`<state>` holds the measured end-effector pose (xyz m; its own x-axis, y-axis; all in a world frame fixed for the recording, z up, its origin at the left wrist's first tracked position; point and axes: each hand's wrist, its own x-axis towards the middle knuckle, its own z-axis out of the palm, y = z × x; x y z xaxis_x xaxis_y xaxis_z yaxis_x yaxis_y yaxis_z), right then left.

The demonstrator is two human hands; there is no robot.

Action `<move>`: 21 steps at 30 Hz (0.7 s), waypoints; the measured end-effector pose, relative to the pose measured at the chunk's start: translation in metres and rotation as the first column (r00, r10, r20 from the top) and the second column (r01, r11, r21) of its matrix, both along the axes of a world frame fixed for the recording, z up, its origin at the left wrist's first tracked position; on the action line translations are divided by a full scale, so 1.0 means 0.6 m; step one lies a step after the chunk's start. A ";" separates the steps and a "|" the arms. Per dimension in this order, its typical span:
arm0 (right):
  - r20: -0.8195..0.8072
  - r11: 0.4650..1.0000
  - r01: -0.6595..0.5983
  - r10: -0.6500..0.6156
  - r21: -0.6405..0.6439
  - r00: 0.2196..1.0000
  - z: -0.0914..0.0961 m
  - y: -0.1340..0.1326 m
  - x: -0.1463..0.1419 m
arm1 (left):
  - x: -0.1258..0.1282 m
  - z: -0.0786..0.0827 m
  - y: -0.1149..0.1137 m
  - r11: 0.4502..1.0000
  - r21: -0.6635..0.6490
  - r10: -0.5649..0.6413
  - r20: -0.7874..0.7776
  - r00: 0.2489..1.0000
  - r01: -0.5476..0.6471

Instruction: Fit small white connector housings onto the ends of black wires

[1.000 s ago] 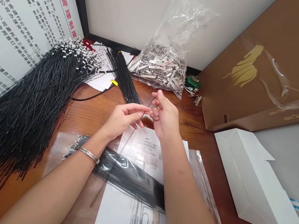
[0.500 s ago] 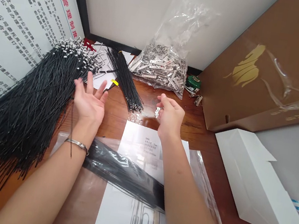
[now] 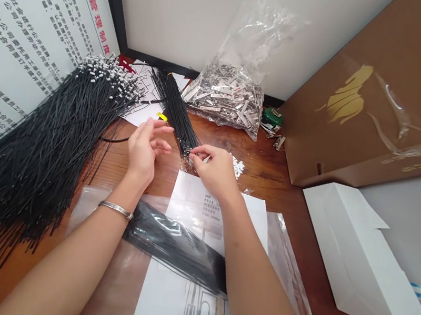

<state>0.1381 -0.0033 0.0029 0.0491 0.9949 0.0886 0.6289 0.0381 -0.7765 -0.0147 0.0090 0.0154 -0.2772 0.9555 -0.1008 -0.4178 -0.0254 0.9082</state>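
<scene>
My right hand [image 3: 214, 169] pinches with thumb and forefinger at the near end of a tied bundle of thin black wires [image 3: 179, 115], apparently on one wire's tip; the fingertips partly hide it. My left hand [image 3: 145, 152] is raised to the left of that bundle, fingers apart and slightly bent, with nothing visible in it. Small white connectors [image 3: 237, 167] lie in a pile just beyond my right hand. To the left is a large heap of black wires [image 3: 36, 146] with white connectors on their far ends.
A clear bag of metal strips [image 3: 228, 94] stands against the wall, beside a green tape measure [image 3: 272, 116]. Below my forearms, a plastic bag of black wires [image 3: 176, 242] lies over a printed sheet [image 3: 156, 298]. A brown box [image 3: 364, 96] and a white carton [image 3: 364, 246] are at right.
My right hand has moved left from the white connectors to the wire bundle's end. My left hand has come right, away from the large heap; the loose wire hanging by its wrist is gone from there.
</scene>
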 end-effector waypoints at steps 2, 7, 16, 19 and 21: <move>0.083 1.000 -0.018 0.019 -0.013 0.996 0.001 -0.002 -0.003 | 0.009 -0.006 -0.003 0.997 0.036 -0.059 -0.067 0.996 0.062; 0.193 1.000 0.001 0.004 -0.025 0.981 0.005 -0.004 -0.007 | 0.018 -0.008 -0.012 0.959 0.106 -0.256 -0.063 0.965 0.262; 0.146 0.997 0.076 -0.075 0.000 0.986 0.009 -0.005 -0.010 | -0.007 0.021 -0.032 0.708 0.130 -0.686 0.357 0.634 0.694; 0.010 0.992 0.097 -0.098 0.081 0.995 0.005 -0.004 -0.009 | -0.004 0.015 -0.027 0.662 0.072 -0.716 0.354 0.601 0.746; -0.117 0.984 0.116 -0.101 0.135 0.988 0.005 -0.004 -0.009 | 0.002 0.007 -0.022 0.660 -0.015 -0.709 0.317 0.630 0.751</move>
<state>0.1328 -0.0056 0.0057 0.1733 0.9610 0.2154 0.5471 0.0879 -0.8324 -0.0134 -0.0041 0.0197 0.5628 0.8025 -0.1981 -0.4626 0.5044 0.7291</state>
